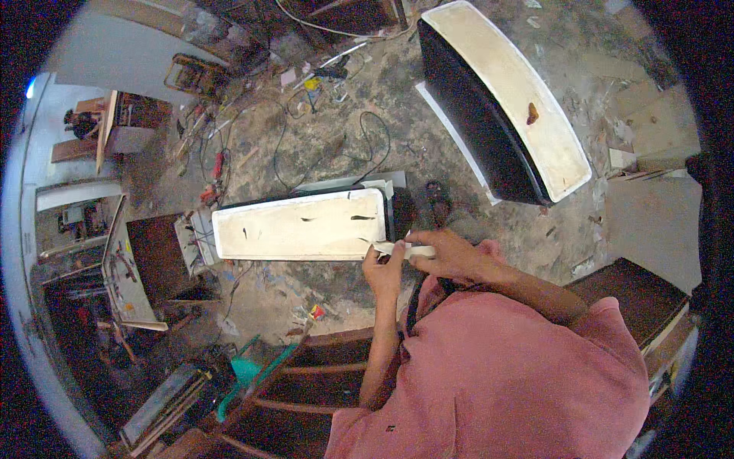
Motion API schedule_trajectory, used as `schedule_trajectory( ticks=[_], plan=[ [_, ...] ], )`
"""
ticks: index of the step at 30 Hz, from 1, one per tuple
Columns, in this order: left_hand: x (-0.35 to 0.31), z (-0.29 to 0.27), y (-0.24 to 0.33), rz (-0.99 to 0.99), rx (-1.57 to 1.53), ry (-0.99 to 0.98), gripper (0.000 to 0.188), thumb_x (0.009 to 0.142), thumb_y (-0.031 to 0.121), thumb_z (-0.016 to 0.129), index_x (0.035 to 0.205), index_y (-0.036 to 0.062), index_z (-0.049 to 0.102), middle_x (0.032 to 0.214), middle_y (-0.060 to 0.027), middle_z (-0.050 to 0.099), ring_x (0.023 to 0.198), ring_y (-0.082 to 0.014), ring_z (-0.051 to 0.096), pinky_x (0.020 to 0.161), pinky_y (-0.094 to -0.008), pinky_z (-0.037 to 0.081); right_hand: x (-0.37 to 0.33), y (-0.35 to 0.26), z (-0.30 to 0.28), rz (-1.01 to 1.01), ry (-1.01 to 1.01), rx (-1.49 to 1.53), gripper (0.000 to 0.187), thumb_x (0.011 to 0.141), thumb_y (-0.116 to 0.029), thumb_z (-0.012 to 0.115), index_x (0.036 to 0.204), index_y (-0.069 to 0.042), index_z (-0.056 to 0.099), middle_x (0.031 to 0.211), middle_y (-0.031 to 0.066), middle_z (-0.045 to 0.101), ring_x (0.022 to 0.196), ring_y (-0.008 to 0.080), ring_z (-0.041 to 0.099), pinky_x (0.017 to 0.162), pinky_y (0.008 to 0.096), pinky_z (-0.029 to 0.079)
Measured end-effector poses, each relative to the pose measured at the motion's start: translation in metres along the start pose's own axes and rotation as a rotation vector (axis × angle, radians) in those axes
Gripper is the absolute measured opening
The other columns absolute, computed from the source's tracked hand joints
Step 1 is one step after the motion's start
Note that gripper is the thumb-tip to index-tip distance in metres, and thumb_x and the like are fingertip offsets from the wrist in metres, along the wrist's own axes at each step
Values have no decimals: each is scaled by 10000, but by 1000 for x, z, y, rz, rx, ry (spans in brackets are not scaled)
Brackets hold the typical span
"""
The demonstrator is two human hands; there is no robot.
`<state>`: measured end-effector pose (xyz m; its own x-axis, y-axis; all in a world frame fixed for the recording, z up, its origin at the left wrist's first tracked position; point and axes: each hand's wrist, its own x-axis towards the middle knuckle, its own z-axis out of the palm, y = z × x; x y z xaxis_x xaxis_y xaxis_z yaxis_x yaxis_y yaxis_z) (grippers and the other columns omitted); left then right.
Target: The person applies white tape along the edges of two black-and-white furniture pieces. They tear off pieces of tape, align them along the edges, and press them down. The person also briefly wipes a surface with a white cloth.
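A narrow pale strip (419,250), possibly tape, runs between my two hands at the near right corner of a long cream-topped panel (306,236) with a white edge. My left hand (384,266) is closed in a pinch on the strip's left end, right beside the panel's corner. My right hand (447,254) is closed around the other part, just right of the panel. A few dark marks show on the panel's cream face. What exactly lies under my fingers is too small to make out.
A curved dark unit (482,115) with a cream top (505,84) and a brown spot stands at the far right. Cables (367,141), red tools (219,164) and scraps litter the floor. Wooden slats (317,371) and a green object (245,369) lie at the near left.
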<state>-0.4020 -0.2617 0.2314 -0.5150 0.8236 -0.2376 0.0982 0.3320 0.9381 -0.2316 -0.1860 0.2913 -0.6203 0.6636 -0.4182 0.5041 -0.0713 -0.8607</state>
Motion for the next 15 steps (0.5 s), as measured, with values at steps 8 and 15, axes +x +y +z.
schedule_trajectory(
  ticks=[8, 15],
  plan=[
    [92, -28, -2, -381, 62, -196, 99, 903, 54, 718, 988, 14, 686, 794, -22, 666, 660, -60, 595, 576, -226, 501, 102, 50, -24, -110, -251, -9, 456, 829, -306, 717, 1234, -108, 650, 959, 174, 720, 850, 357, 713, 748, 471, 568],
    [168, -9, -20, -520, 147, -405, 165, 904, 25, 699, 1063, 1, 660, 962, -60, 676, 827, -104, 626, 730, -271, 549, 155, 88, -38, 75, -311, 100, 447, 847, -272, 713, 1248, -90, 636, 1062, 175, 714, 937, 371, 703, 826, 452, 569]
  ],
)
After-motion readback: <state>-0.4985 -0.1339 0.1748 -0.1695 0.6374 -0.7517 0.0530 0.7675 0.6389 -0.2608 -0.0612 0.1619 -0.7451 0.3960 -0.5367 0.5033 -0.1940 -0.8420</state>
